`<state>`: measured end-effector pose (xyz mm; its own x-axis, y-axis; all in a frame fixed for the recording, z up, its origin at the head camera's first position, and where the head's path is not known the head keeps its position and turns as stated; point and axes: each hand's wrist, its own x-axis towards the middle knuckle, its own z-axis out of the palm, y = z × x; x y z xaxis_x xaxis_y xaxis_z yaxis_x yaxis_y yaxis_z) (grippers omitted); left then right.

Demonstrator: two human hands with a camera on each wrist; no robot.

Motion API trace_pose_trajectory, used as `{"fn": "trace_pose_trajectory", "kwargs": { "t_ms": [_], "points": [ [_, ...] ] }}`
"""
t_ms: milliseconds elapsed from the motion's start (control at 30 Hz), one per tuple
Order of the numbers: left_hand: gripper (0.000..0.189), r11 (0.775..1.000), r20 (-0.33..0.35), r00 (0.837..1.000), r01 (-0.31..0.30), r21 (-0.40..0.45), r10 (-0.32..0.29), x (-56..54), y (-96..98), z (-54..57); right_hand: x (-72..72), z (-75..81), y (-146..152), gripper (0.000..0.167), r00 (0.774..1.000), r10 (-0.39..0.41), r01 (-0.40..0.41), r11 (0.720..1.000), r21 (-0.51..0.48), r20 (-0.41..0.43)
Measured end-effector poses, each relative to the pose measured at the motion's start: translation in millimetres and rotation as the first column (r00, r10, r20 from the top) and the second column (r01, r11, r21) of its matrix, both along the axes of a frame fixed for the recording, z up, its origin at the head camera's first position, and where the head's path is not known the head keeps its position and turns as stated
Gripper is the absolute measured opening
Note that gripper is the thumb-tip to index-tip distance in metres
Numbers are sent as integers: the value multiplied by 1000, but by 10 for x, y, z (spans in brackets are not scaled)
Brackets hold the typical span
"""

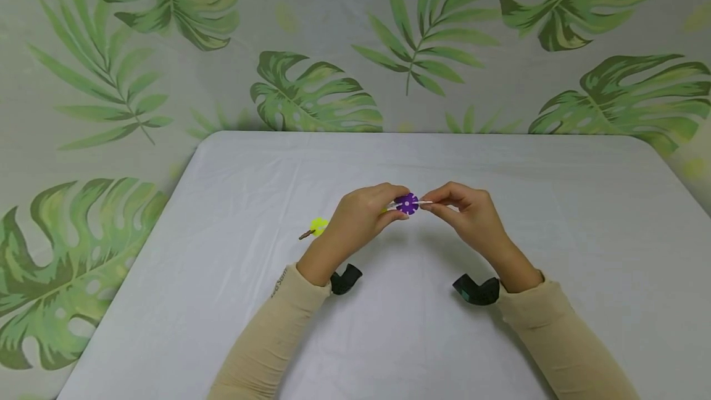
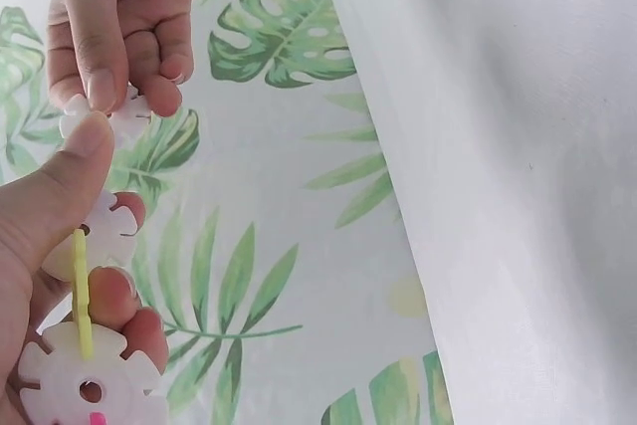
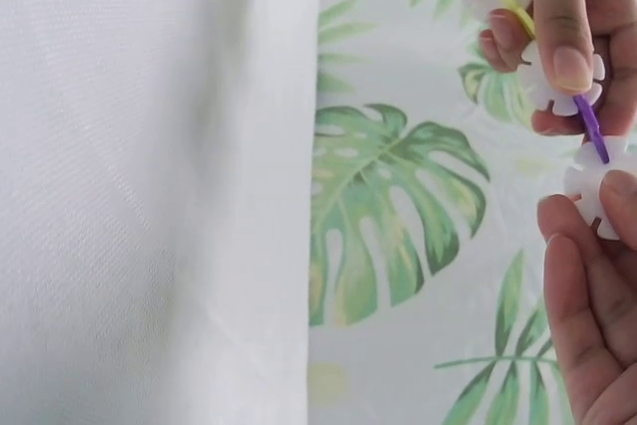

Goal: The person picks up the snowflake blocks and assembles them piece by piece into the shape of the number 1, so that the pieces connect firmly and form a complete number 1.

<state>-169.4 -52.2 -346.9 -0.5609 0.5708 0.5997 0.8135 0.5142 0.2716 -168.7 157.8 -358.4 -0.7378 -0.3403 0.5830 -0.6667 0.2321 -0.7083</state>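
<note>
Over the table my left hand [image 1: 366, 212] grips a chain of notched plastic discs. A purple disc [image 1: 407, 204] sits at its right end, slotted into a white disc [image 3: 587, 181]. My right hand [image 1: 466, 208] pinches that white disc between thumb and fingers. Along the chain by my left palm, a yellow disc [image 2: 82, 296] stands edge-on between two white discs, one of them a large-looking white disc [image 2: 50, 385] low in the left wrist view. A bit of a pink disc [image 2: 97, 419] shows beyond it. My fingers hide part of the chain.
Left of my left wrist, a yellow-green disc [image 1: 319, 226] with a brown piece [image 1: 307, 234] shows; whether it joins the chain is hidden. A white cloth covers the table [image 1: 166, 326]. Behind it hangs a leaf-patterned backdrop [image 1: 311, 11]. Black wrist-camera mounts [image 1: 478, 291] sit beneath my wrists.
</note>
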Motion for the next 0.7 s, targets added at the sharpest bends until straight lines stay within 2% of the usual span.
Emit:
{"fn": "trace_pose_trajectory", "kwargs": {
  "t_ms": [133, 300, 467, 600, 700],
  "points": [
    [32, 1000, 5, 1000, 6, 19, -6, -2, 3, -5, -10, -18, 8, 18, 1000, 13, -13, 1000, -9, 9],
    [32, 998, 42, 999, 15, 62, -18, 0, 37, -14, -17, -16, 23, 20, 999, 21, -20, 999, -40, 40],
    [33, 995, 91, 996, 16, 98, -25, 23, 83, -26, -31, 8, 54, 17, 995, 67, -59, 992, -113, 71],
    [35, 987, 150, 986, 43, 153, -66, 47, 111, -22, -31, 52, 96, 15, 990, 98, -78, 979, -189, 98],
    [35, 979, 222, 970, 59, 197, -103, 67, 131, -10, -28, 88, 129, 16, 987, 116, -87, 965, -246, 107]
  ]
}}
